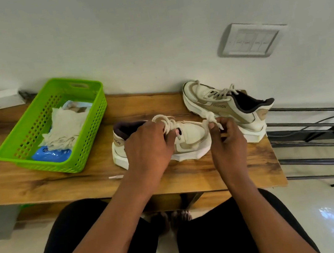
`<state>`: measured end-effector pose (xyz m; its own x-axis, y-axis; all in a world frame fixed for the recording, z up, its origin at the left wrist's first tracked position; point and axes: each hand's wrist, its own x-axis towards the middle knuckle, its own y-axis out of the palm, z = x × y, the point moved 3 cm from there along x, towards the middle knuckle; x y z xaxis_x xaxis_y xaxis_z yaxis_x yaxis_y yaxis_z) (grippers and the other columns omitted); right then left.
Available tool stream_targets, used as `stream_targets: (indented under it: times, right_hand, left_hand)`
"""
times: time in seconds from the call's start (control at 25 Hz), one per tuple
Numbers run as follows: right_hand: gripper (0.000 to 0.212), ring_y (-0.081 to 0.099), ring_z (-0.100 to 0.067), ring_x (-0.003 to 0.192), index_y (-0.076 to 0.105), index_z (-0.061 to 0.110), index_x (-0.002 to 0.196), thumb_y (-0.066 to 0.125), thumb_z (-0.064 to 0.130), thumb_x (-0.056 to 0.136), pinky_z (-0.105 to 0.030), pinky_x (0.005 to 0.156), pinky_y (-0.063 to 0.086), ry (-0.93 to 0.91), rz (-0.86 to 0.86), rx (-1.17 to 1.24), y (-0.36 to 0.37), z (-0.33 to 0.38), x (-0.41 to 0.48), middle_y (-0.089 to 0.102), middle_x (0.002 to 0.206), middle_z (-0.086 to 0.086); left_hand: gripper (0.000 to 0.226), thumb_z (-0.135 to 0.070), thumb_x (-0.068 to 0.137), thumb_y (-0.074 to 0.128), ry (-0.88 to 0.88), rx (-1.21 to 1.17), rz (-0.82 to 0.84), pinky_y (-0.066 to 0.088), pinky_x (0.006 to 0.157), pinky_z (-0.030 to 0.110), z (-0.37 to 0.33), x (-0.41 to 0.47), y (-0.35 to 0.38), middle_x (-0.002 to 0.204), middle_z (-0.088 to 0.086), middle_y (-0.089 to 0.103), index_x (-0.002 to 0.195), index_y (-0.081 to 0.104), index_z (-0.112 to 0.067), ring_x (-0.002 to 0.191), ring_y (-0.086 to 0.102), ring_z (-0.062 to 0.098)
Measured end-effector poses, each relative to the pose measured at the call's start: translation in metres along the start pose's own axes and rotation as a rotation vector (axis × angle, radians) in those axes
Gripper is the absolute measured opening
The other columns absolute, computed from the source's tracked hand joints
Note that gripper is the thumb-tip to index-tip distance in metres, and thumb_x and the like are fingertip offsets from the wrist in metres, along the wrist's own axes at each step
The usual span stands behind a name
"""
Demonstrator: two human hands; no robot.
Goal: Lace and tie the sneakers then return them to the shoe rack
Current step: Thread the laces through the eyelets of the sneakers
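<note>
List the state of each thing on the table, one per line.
Near sneaker, upright, lace being tied.
Far sneaker, upright, laced.
Left grip, holds lace loops.
Right grip, pinches lace end.
Green basket, upright, holds cloth and blue packet.
</note>
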<state>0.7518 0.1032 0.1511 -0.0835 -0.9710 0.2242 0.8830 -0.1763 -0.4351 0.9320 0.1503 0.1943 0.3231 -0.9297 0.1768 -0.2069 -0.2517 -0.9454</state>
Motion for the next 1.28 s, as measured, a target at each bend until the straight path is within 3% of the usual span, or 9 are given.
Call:
stream_targets:
  times: [0.2,0.36,0.44,0.52,0.64,0.8,0.96,1.12,1.28]
  right_hand:
    - [0.013,0.055,-0.003,0.067,0.055,0.015,0.108,0.052,0.027,0.103,-0.036,0.061,0.043,0.005,0.077,-0.003,0.012,-0.002,0.014,0.061,0.079,0.004]
    - [0.01,0.054,-0.013,0.066,0.053,0.019,0.108,0.05,0.027,0.104,-0.026,0.056,0.035,-0.107,0.126,-0.017,0.021,0.001,0.012,0.064,0.084,0.001]
    - [0.007,0.053,-0.009,0.066,0.053,0.019,0.109,0.049,0.023,0.105,-0.014,0.055,0.032,-0.196,0.181,-0.008,0.027,0.006,0.01,0.062,0.084,0.003]
    - [0.007,0.051,-0.011,0.068,0.052,0.017,0.11,0.048,0.021,0.105,-0.016,0.055,0.03,-0.185,0.211,-0.017,0.035,0.005,0.009,0.06,0.084,0.003]
    - [0.01,0.052,-0.016,0.072,0.052,0.016,0.111,0.046,0.022,0.105,-0.018,0.054,0.027,-0.108,0.22,-0.005,0.039,-0.003,0.012,0.061,0.087,0.0]
    - [0.01,0.053,-0.018,0.072,0.051,0.017,0.111,0.046,0.024,0.105,-0.021,0.052,0.026,-0.069,0.217,0.013,0.041,-0.004,0.017,0.06,0.083,-0.001]
    - [0.01,0.053,-0.021,0.077,0.051,0.013,0.108,0.047,0.022,0.105,-0.027,0.055,0.03,-0.032,0.162,0.015,0.04,-0.008,0.017,0.059,0.088,-0.005]
    - [0.008,0.051,-0.023,0.065,0.047,0.017,0.101,0.047,0.024,0.105,-0.031,0.055,0.033,0.009,0.145,0.084,0.035,-0.014,0.019,0.058,0.078,-0.008]
    - [0.006,0.053,-0.023,0.067,0.044,0.02,0.1,0.047,0.022,0.105,-0.03,0.053,0.031,-0.038,0.142,0.04,0.036,-0.016,0.018,0.059,0.08,-0.007]
  left_hand:
    - [0.033,-0.054,0.093,0.048,-0.046,0.02,-0.017,0.041,0.073,0.038,0.0,-0.013,-0.019,0.088,-0.005,0.067,0.091,0.07,-0.028,0.094,0.052,0.024]
    - [0.045,-0.045,0.1,0.043,-0.247,-0.388,0.167,0.052,0.074,0.038,0.028,0.004,-0.018,0.073,0.004,0.072,0.081,0.07,-0.015,0.076,0.068,0.026]
    - [0.035,-0.033,0.099,0.05,-0.371,-0.259,0.319,0.058,0.07,0.04,0.042,0.028,-0.011,0.075,0.012,0.073,0.085,0.07,-0.008,0.068,0.071,0.028]
    - [0.021,-0.022,0.094,0.059,-0.509,-0.247,0.556,0.059,0.058,0.033,0.043,0.045,0.003,0.078,0.014,0.069,0.085,0.063,-0.003,0.05,0.066,0.024]
    - [0.014,-0.019,0.089,0.06,-0.602,-0.305,0.733,0.052,0.065,0.03,0.035,0.053,0.022,0.077,0.012,0.058,0.09,0.062,-0.005,0.054,0.052,0.021]
    - [0.007,-0.021,0.096,0.05,-0.456,-0.176,0.646,0.039,0.062,0.027,0.013,0.047,0.016,0.076,0.004,0.048,0.095,0.053,-0.014,0.072,0.048,0.023]
    - [0.017,-0.015,0.098,0.051,-0.565,-0.502,0.742,0.044,0.079,0.03,0.002,0.042,0.026,0.085,0.004,0.058,0.083,0.059,-0.009,0.074,0.05,0.014]
    - [0.022,-0.018,0.096,0.057,-0.694,-0.803,0.638,0.049,0.087,0.03,0.0,0.037,0.032,0.113,0.009,0.07,0.11,0.069,-0.006,0.099,0.061,0.019]
    - [0.018,-0.014,0.098,0.05,-0.55,-0.561,0.575,0.05,0.075,0.028,0.002,0.046,0.03,0.094,0.006,0.063,0.104,0.064,-0.006,0.084,0.06,0.019]
